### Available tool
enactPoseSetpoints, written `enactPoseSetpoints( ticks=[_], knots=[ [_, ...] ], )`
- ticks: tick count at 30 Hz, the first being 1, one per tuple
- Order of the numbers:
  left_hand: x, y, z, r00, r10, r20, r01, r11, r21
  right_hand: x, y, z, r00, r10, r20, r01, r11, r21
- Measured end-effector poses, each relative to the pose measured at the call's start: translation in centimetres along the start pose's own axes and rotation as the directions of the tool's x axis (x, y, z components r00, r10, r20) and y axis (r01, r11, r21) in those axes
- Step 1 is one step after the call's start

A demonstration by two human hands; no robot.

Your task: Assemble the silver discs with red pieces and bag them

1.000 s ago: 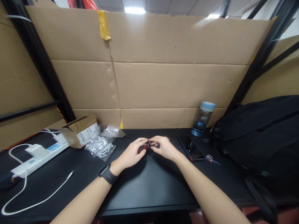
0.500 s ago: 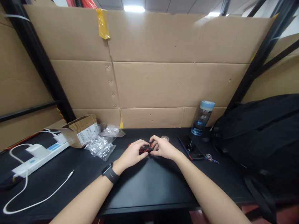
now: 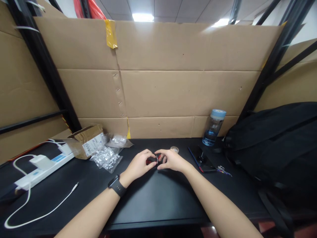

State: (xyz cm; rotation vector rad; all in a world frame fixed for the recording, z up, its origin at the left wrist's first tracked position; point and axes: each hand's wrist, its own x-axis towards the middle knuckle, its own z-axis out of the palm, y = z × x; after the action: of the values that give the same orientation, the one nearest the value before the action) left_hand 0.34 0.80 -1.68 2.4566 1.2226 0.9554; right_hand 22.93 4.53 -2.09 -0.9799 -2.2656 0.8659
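W/ L hand (image 3: 139,165), pinching red-black thing (image 3: 151,160) btwn thumb and fingers, palm turned inward. W/ R hand (image 3: 174,161), curling thumb and fingers round its right side; can't tell if gripping or only steadying. Held just above or on desk (image 3: 158,205), can't tell which, in mid, btwn both hands: to right of L hand, to left of R hand. Running approx. left-right on long axis, as far as visible; can't see either end under fingers. At right side, showing thin pale edge (image 3: 157,160), upright, set across that axis. Nearer to L hand, w/ R fingers close by.

On L wrist, wearing watch (image 3: 117,186). Just beyond R hand, at far side, partly hidden: tape roll (image 3: 174,149). Farther right: phone (image 3: 209,165) w/ small black item (image 3: 201,157) on top, keyring (image 3: 223,171) beside it, then bottle (image 3: 211,129), upright at far side, and bag (image 3: 274,142). To left: plastic wrap (image 3: 107,158) by open box (image 3: 86,142), then power strip (image 3: 47,169).

Count: 2 hands, 1 each of red-black thing, watch, tape roll, phone, black item, keyring, bottle, bag, box, strip. Can't count wrap pcs.
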Motion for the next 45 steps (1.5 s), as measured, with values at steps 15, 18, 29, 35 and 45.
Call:
enactPoseSetpoints(
  ticks=[15, 18, 29, 35, 45],
  knots=[
    [0.1, -0.3, 0.1, 1.0, -0.004, -0.005, 0.004, 1.0, 0.031, 0.1, -1.1, -0.4, 0.978, -0.135, -0.156, 0.102, 0.973, -0.207],
    [0.1, -0.4, 0.0, 1.0, 0.003, 0.004, -0.003, 0.999, 0.048, 0.0, -1.1, -0.3, 0.977, -0.151, -0.152, 0.121, 0.974, -0.191],
    [0.1, -0.4, -0.3, 0.999, 0.024, 0.041, -0.027, 0.997, 0.078, 0.0, -1.4, 0.3, 0.996, -0.054, -0.07, 0.048, 0.996, -0.081],
    [0.0, -0.5, -0.3, 0.998, 0.027, 0.059, -0.032, 0.996, 0.083, -0.1, -1.4, 0.2, 0.997, -0.042, -0.063, 0.036, 0.996, -0.079],
    [0.0, -5.2, -6.5, 0.92, -0.235, -0.315, 0.36, 0.827, 0.433, 0.0, -1.4, 0.0, 0.987, -0.059, -0.148, 0.032, 0.983, -0.179]
  ],
)
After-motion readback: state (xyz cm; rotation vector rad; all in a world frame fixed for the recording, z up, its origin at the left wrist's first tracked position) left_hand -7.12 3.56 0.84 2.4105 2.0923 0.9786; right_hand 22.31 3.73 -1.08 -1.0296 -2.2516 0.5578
